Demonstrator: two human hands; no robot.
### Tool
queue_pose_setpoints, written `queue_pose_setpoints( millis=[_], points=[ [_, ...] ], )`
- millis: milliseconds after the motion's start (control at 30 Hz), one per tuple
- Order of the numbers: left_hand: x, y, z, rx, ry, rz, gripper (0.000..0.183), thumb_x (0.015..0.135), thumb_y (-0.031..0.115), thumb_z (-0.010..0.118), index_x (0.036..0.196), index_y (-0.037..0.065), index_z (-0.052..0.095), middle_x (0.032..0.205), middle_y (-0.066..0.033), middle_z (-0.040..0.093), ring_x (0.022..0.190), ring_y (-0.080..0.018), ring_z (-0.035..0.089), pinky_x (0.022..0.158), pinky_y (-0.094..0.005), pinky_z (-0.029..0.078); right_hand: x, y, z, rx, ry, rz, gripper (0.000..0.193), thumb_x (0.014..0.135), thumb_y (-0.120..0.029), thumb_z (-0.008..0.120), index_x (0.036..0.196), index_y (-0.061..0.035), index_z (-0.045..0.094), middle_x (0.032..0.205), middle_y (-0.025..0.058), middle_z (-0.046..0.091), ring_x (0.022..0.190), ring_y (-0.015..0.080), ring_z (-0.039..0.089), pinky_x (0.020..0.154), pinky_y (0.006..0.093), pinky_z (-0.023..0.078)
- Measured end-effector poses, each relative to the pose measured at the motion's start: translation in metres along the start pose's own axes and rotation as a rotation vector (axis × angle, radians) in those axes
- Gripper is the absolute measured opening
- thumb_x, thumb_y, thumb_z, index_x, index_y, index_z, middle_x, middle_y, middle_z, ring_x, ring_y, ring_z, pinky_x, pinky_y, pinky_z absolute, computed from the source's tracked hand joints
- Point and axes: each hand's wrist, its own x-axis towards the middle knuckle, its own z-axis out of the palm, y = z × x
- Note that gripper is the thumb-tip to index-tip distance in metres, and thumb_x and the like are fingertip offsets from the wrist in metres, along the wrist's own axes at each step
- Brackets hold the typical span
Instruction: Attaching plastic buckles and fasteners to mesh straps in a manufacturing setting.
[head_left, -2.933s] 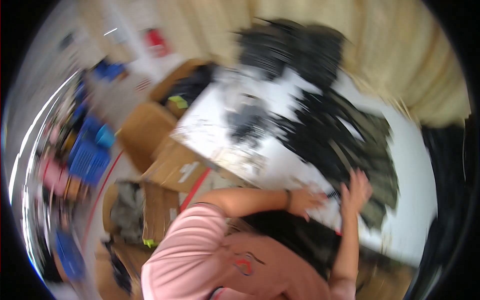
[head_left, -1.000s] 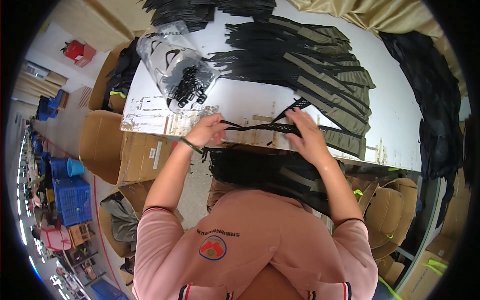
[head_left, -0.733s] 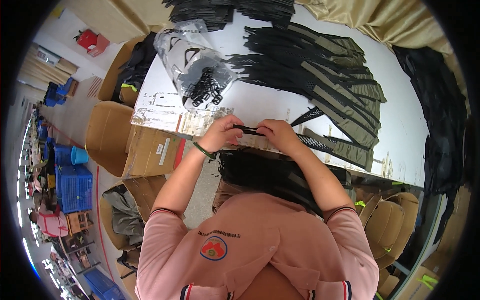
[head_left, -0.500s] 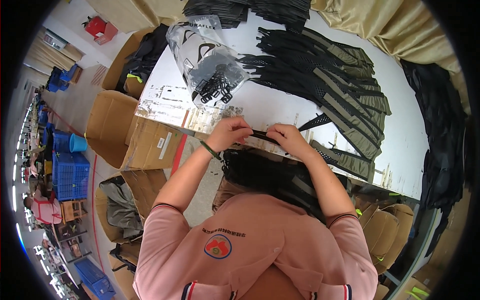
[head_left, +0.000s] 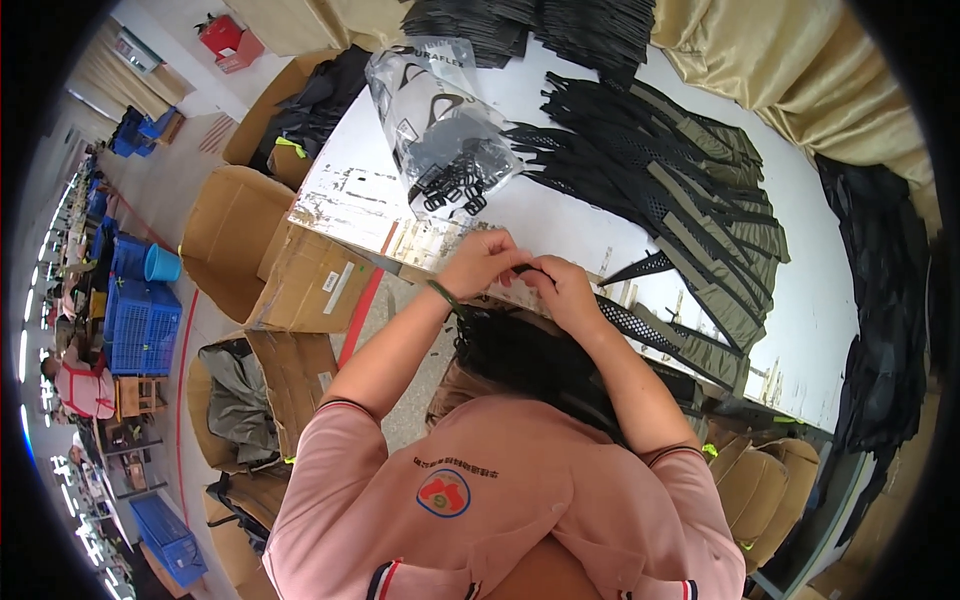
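Close together at the table's near edge, both my hands pinch a short black strap (head_left: 522,268). My left hand (head_left: 482,262) is closed on its left part, fingertips together. Closed as well, my right hand (head_left: 560,288) grips it from the other side, and the fingers hide most of the strap. Behind the right hand, a black mesh strip (head_left: 632,325) runs toward an olive fabric panel; whether it joins the held strap I cannot tell. Beyond my left hand lies a clear plastic bag (head_left: 440,130) with black plastic buckles (head_left: 455,188) in it.
Many olive-and-black mesh strap pieces (head_left: 690,200) fan across the white table (head_left: 335,195). Stacks of black pieces (head_left: 590,30) lie at the far edge. Cardboard boxes (head_left: 235,225) stand at the left, another box (head_left: 765,490) at the lower right. Black material (head_left: 530,355) hangs below the table edge.
My hands have drawn closer together, so less of the black strap shows between them. The whole view has shifted slightly, with the table things now a little farther right.
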Motion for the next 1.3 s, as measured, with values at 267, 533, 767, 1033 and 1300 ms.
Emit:
queue_pose_setpoints(
  millis=[267, 533, 767, 1033, 1300],
  points=[
    [0.066, -0.042, -0.068, 1.104, 0.37, 0.202, 0.034, 0.067, 0.023, 0.074, 0.09, 0.003, 0.059, 0.097, -0.0162, 0.059, 0.095, -0.0354, 0.055, 0.084, -0.043, 0.044, -0.015, 0.025, 0.004, -0.188, -0.057, -0.084, 0.016, 0.082, -0.012, 0.058, 0.082, 0.0031, 0.062, 0.075, 0.0168, 0.059, 0.07, 0.0326, 0.055, 0.066, 0.0376, 0.044],
    [0.045, -0.026, -0.04, 1.074, 0.436, 0.174, 0.022, 0.075, 0.018, 0.066, 0.088, 0.001, 0.06, 0.089, -0.0177, 0.062, 0.084, -0.0325, 0.061, 0.075, -0.0406, 0.049, -0.022, 0.044, -0.009, 0.207, -0.121, 0.151, 0.007, 0.081, -0.002, 0.063, 0.087, 0.0013, 0.065, 0.07, 0.0007, 0.055, 0.057, 0.0076, 0.049, 0.053, 0.0211, 0.041],
    [-0.016, 0.002, 0.026, -0.736, -0.077, -0.111, 0.014, 0.086, 0.017, 0.061, 0.09, 0.005, 0.055, 0.078, -0.0055, 0.061, 0.07, -0.0168, 0.063, 0.064, -0.0308, 0.052, -0.029, 0.012, -0.036, 0.188, 0.11, 0.217, 0.01, 0.085, -0.008, 0.061, 0.09, 0.0014, 0.063, 0.07, -0.0024, 0.056, 0.061, 0.0049, 0.048, 0.056, 0.0191, 0.039],
    [-0.027, -0.02, 0.054, -1.119, -0.305, -0.207, 0.014, 0.092, 0.023, 0.052, 0.092, 0.01, 0.057, 0.082, 0.0011, 0.058, 0.067, -0.0095, 0.051, 0.062, -0.0238, 0.041, -0.027, -0.013, -0.042, 0.437, -0.045, 0.164, 0.01, 0.086, -0.004, 0.061, 0.095, 0.0012, 0.061, 0.079, -0.001, 0.061, 0.071, 0.0046, 0.054, 0.064, 0.0191, 0.043],
    [-0.026, -0.012, 0.076, -1.068, -0.261, -0.263, 0.015, 0.092, 0.024, 0.053, 0.093, 0.009, 0.056, 0.08, 0.0, 0.059, 0.065, -0.0096, 0.049, 0.059, -0.0241, 0.038, -0.043, -0.012, -0.058, 0.466, -0.109, 0.171, 0.008, 0.085, -0.002, 0.06, 0.092, 0.0018, 0.061, 0.084, 0.0002, 0.059, 0.075, 0.0057, 0.053, 0.068, 0.0197, 0.043]
  ],
)
